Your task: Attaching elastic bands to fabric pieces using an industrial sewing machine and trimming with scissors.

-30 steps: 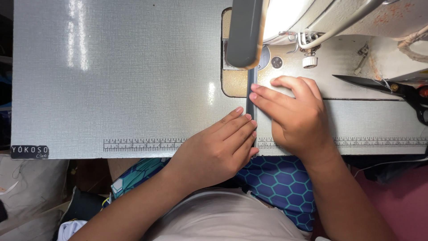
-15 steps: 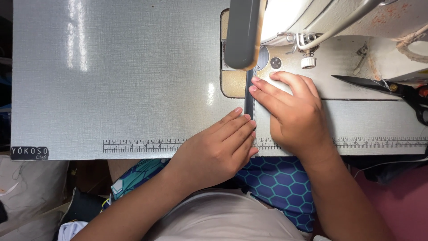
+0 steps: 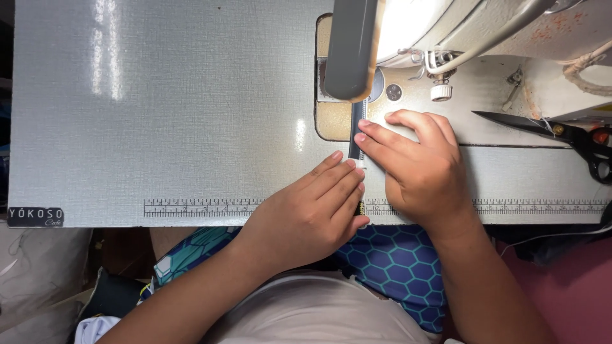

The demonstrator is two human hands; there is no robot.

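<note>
Pressing 1 dark strip [image 3: 357, 130] flat: left hand [image 3: 312, 213], right hand [image 3: 417, 169]; fingers together; 1 scissors [image 3: 561, 134] nr.

Glossy, finely textured grey tabletop [image 3: 191, 127], dark woven strip [image 3: 357, 130], smooth painted-metal sewing machine [image 3: 484, 38], black metal scissors [image 3: 542, 127]

Both my hands were lying flat, palms down, side by side with just a thin gap between them. My left hand [image 3: 309, 213] came in at an angle from the lower left, fingers [image 3: 338, 175] straight and packed together, pointing up and to the right. My right hand [image 3: 417, 169] sat a bit further forward, fingers spread slightly and aimed up-left, forearm running back toward the lower right. Neither was gripping anything.
</note>
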